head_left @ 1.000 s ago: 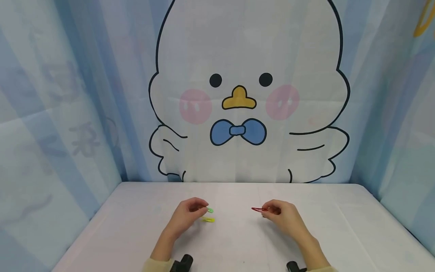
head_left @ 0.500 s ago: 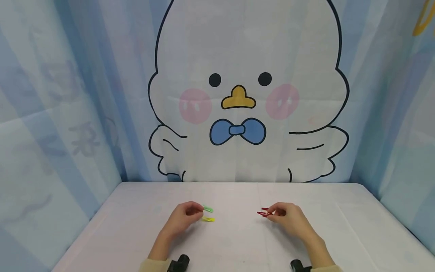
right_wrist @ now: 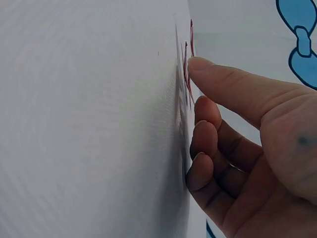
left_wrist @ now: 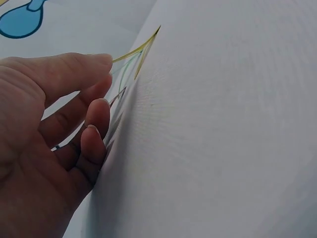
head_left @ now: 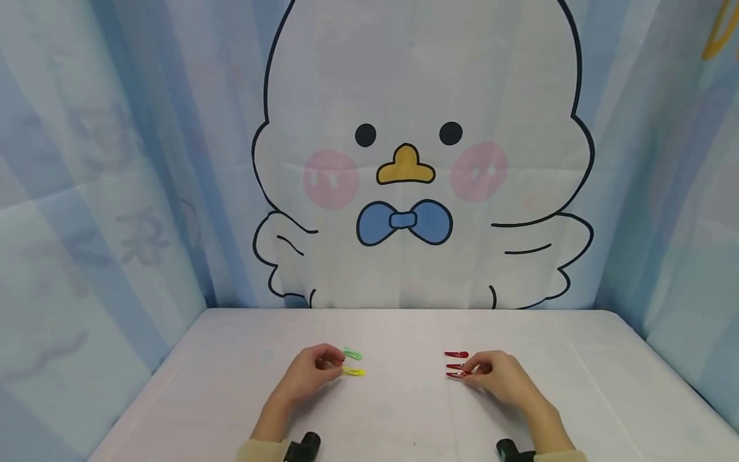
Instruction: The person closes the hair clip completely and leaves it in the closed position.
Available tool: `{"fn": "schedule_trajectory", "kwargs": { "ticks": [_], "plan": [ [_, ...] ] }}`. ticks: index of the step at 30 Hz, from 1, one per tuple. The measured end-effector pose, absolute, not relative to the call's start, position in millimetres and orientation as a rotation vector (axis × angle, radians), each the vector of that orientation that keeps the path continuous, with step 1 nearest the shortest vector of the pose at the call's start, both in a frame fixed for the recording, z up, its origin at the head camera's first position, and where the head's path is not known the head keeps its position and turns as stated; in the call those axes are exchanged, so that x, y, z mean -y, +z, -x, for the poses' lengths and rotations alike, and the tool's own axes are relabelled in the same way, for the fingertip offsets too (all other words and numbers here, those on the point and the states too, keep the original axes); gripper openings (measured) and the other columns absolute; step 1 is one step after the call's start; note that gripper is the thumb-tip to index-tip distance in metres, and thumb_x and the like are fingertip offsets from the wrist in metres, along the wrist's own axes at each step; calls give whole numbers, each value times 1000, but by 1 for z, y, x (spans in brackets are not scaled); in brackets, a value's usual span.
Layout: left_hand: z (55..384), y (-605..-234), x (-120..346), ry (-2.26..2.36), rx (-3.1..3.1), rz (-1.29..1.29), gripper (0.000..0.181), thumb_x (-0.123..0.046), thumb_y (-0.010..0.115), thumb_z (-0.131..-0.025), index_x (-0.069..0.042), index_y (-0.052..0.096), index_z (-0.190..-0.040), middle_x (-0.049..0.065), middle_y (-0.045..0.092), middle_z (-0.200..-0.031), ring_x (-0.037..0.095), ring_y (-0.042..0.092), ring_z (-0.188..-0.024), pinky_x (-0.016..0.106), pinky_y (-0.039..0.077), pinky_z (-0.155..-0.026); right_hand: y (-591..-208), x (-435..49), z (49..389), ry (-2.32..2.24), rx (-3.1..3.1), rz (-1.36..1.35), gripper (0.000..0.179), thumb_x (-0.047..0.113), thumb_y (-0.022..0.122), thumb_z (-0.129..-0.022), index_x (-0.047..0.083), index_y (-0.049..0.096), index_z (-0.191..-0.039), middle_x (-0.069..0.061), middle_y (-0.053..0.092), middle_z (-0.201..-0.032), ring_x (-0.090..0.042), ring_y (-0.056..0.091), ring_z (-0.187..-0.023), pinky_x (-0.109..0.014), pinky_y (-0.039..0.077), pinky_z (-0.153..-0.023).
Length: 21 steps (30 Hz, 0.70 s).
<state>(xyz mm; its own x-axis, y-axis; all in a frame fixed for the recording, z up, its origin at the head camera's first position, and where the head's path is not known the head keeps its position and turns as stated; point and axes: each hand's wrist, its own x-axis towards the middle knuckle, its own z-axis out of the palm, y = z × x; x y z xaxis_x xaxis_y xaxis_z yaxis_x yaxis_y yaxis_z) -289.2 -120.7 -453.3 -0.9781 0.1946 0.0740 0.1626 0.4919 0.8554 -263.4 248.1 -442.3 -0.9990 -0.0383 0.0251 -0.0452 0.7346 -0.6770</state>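
In the head view my left hand pinches the end of a yellow snap hair clip between thumb and fingers. The left wrist view shows that yellow clip spread in a V, its tip close to the white table. Just behind it lies a green hair clip. My right hand has thumb and fingertips on the nearest red hair clip, beside a second red clip. A third red clip lies farther back. Fingers partly cover the nearer red clips.
The white table reaches back to a curtain printed with a cartoon bird. More curtain hangs on both sides. A black wrist-camera mount sits on the left wrist, another mount on the right.
My right hand has moved towards me and outward, and the red clips now lie in a column. My left hand has shifted slightly nearer me, from the green clip to the yellow one.
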Motion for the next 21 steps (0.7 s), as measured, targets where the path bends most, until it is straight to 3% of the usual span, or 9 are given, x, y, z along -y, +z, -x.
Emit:
{"fn": "schedule_trajectory", "kwargs": {
  "ticks": [10,21],
  "plan": [
    [291,-457,119,1466,-2746,-347,17,-2,77,-85,-7,71,-100,-1,67,-91,18,55,-80,35,47,-73,-445,-252,264,1102,2933,-130,13,6,82,-81,12,72,-87,1,58,-73,-17,51,-70,-34,42,-65],
    [295,-460,114,1408,-2773,-340,11,-4,77,-86,-11,74,-94,-2,66,-88,17,54,-78,34,45,-71,-439,-252,261,1054,2989,-70,7,19,75,-91,12,75,-94,0,56,-74,-18,50,-71,-35,41,-64]
  ]
}}
